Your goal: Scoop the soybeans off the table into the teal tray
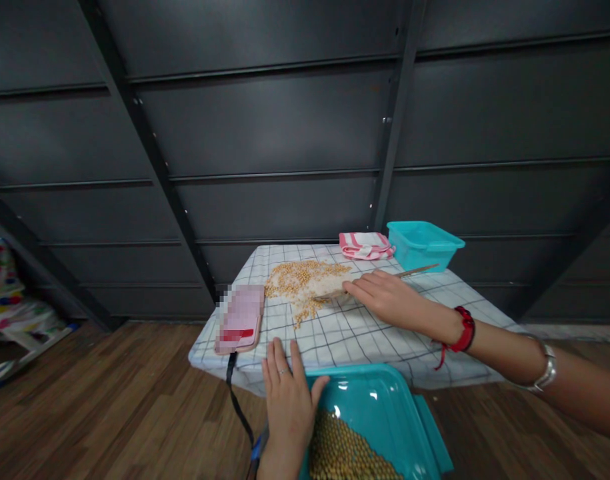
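Observation:
My right hand (377,295) is closed around a long-handled tool that looks like a brush (417,270). Its thin handle sticks out to the right, and its flat tan end meets the pile on the table. That pile mixes yellow soybeans (301,277) with white rice-like grains (329,285). My left hand (289,393) lies with fingers stretched out at the left rim of a large teal bin (379,393), thumb apart. Inside the bin is a heap of greenish-brown beans or peas (347,450); the bin's near part is cut off by the frame.
A checkered cloth (329,343) covers the small table. A pink phone (242,317) lies at its left edge, with a black strap (237,400) below. At the back are a folded striped cloth (367,245) and a smaller teal basket (425,243). A dark panelled wall (275,127) stands behind.

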